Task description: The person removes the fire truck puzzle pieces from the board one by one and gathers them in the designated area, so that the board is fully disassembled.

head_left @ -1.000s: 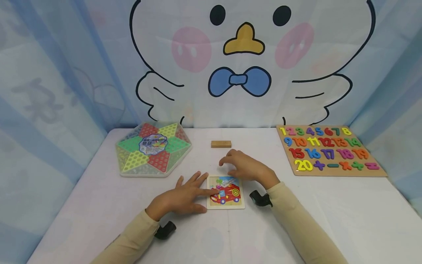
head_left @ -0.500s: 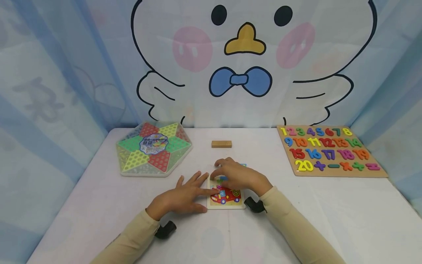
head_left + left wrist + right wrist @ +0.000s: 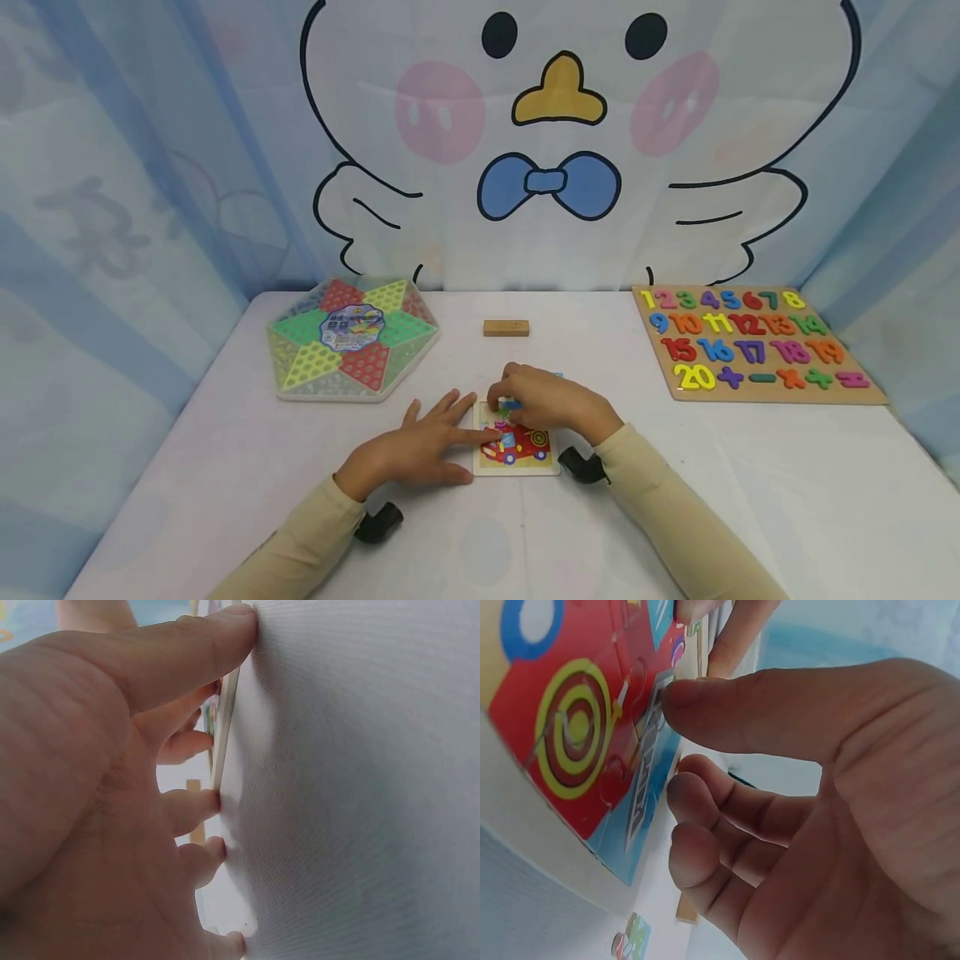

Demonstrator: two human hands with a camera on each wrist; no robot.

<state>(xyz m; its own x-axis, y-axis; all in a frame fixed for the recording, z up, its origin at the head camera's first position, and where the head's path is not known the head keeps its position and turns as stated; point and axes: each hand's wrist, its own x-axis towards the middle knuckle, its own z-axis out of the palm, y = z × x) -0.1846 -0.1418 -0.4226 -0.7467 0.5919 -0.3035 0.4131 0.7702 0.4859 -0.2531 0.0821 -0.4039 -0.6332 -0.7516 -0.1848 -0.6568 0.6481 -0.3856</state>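
A small jigsaw puzzle of a red fire engine [image 3: 517, 446] lies in a pale-framed board near the middle of the table. My left hand [image 3: 420, 446] is spread at its left side, the index fingertip on the picture and the thumb by the lower left corner. Over the puzzle's upper part is my right hand [image 3: 551, 400], fingers bent. In the right wrist view the right thumb [image 3: 727, 712] touches the puzzle beside the grey ladder. The right index finger is hidden behind it, so a piece pinched there cannot be made out. A loose puzzle piece [image 3: 636, 934] lies beyond the board.
A small wooden block [image 3: 506, 328] lies behind the puzzle. At the back left sits a hexagonal game board [image 3: 360, 329] with coloured triangles. A wooden number board [image 3: 750, 342] occupies the back right. A printed curtain [image 3: 547, 250] hangs behind the table.
My right hand has moved left and slightly nearer, from the puzzle's upper right corner to over its top part. A loose piece's blue edge now shows behind it. My left hand has stayed put.
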